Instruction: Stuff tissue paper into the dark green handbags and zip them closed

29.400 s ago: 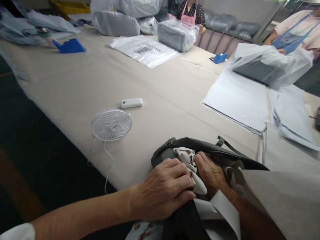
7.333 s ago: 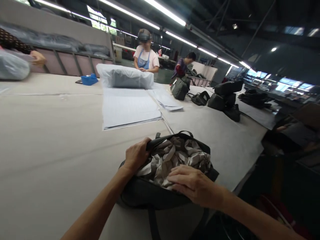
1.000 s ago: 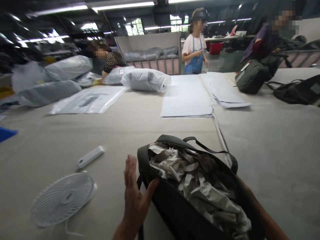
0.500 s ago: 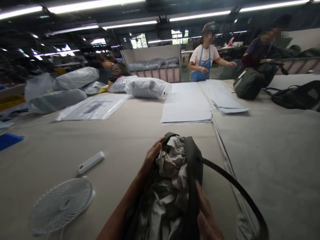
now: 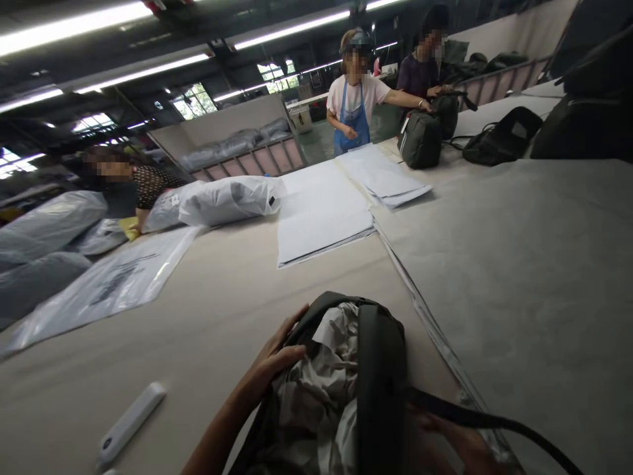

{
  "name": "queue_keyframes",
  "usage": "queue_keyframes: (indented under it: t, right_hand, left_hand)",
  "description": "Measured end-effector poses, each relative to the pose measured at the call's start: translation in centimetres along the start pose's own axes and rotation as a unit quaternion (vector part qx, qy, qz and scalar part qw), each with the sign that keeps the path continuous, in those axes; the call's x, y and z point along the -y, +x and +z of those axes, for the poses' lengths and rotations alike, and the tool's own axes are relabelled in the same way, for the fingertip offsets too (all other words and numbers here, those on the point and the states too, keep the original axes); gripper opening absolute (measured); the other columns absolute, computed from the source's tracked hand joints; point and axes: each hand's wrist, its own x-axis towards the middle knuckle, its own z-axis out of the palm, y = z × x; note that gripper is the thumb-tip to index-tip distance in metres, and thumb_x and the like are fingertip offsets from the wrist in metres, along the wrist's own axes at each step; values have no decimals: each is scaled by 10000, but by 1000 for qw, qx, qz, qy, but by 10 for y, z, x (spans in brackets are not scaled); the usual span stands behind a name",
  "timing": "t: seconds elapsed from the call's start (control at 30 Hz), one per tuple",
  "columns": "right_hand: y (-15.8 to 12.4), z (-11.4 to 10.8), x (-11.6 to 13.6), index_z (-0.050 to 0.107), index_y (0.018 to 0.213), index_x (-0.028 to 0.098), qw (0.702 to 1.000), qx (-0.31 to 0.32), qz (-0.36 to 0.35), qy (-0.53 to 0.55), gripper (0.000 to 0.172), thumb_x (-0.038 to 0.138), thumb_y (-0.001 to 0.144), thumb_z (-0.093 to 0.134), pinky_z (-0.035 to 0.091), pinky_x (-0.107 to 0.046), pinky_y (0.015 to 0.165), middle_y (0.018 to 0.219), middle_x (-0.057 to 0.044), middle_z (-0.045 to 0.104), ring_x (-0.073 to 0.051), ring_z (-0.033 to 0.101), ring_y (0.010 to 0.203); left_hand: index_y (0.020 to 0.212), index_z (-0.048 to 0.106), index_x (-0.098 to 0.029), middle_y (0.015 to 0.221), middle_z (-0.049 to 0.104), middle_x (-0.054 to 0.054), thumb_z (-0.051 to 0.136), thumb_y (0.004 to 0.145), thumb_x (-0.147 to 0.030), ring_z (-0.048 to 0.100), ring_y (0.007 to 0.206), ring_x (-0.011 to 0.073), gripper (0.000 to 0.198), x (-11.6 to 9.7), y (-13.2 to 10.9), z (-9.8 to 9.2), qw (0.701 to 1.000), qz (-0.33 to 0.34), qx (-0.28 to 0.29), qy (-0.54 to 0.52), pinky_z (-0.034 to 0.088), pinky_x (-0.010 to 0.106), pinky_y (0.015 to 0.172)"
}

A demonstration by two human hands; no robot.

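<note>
A dark bag (image 5: 382, 369) stands open in front of me on the table, stuffed with crumpled pale paper (image 5: 324, 396). My left hand (image 5: 279, 356) grips the bag's left rim, thumb inside the opening and fingers along the outer side. Low on the right, my right hand (image 5: 448, 439) is against or close beside the bag's outer wall. It is dim and blurred, partly behind the bag and its strap (image 5: 475, 417), so its fingers do not show clearly. The strap curves out over the table to the right.
White paper sheets (image 5: 321, 211) lie beyond the bag, near plastic-wrapped bundles (image 5: 227, 200) and a flat plastic bag (image 5: 123, 277). A white handheld device (image 5: 131, 422) lies front left. Dark bags (image 5: 420, 138) stand back right. Several people work across the table (image 5: 222, 303).
My view has turned right and tilted. The white fan has left the picture. My left hand still holds the rim; my right hand has shifted outward, below the strap.
</note>
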Motion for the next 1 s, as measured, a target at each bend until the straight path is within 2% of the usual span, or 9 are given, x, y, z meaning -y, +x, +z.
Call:
queue_keyframes:
  t: [0.17,0.3,0.4,0.47,0.57,0.67,0.77,0.9,1.0]
  right_hand:
    - [42,-34,-28,582,1396,309,989,-87,-44,-109,438,311,959,602,542,-258,1025,1363,-59,641,-201,631,1241]
    - [78,-61,-32,720,1170,268,983,-133,112,-57,369,521,965,547,548,-367,1039,1223,-74,713,-238,671,1168]
    - [106,-63,-20,592,1381,270,975,-138,170,23,550,619,978,457,406,-499,1176,1429,-86,589,-276,569,1309]
    - [123,-50,-13,457,1501,282,984,-86,143,62,604,617,1000,401,250,-547,1248,1571,-69,436,-277,430,1435]
    - [135,-22,-9,393,1540,264,992,-7,94,89,617,599,1028,312,76,-576,1275,1614,-70,363,-270,273,1519]
    - [137,-9,-7,430,1506,275,994,-3,72,84,565,563,1045,277,70,-547,1284,1591,-67,401,-257,284,1512]
    - [140,-16,4,498,1428,303,999,-24,1,46,451,488,1063,309,224,-413,1256,1535,-37,462,-214,348,1468]
    - [162,-36,34,633,1137,224,986,37,-160,3,283,329,1058,383,400,-380,1050,1108,-52,673,-195,581,1102]
    - [181,-48,52,589,888,202,969,157,-190,-19,213,270,1032,447,414,-401,912,857,-25,654,-179,563,855]
  left_hand:
    - [1363,572,-273,1651,315,30,680,814,-460,266,1512,377,590,0,8,0,1000,4,5,8,247,486,1248]
    - [1488,458,-270,1612,388,40,610,848,-491,278,1506,361,694,9,1,13,999,-12,-28,-17,192,473,1269]
    - [1535,404,-343,1635,343,-34,588,871,-528,202,1539,323,713,9,-4,15,999,-32,-27,7,105,437,1288]
    - [1511,451,-348,1636,342,-37,589,869,-609,209,1536,329,706,5,0,9,999,-34,3,7,128,421,1285]
    - [1388,598,-272,1524,501,67,508,867,-748,439,1398,388,711,3,21,-5,995,-37,78,-45,387,467,1163]
    - [1147,702,-215,1196,694,118,512,880,-721,647,1093,363,604,10,51,-9,991,-73,62,-89,535,460,937]
    - [1245,670,-258,1283,667,92,641,833,-625,599,1209,374,552,16,75,6,994,-52,18,-98,480,493,1043]
    - [1436,567,-325,1605,404,-23,658,848,-475,246,1526,340,614,7,85,25,987,-9,136,-81,186,446,1267]
    - [1450,552,-285,1530,510,10,626,881,-387,396,1454,345,583,-4,84,27,976,-21,195,-97,243,455,1253]
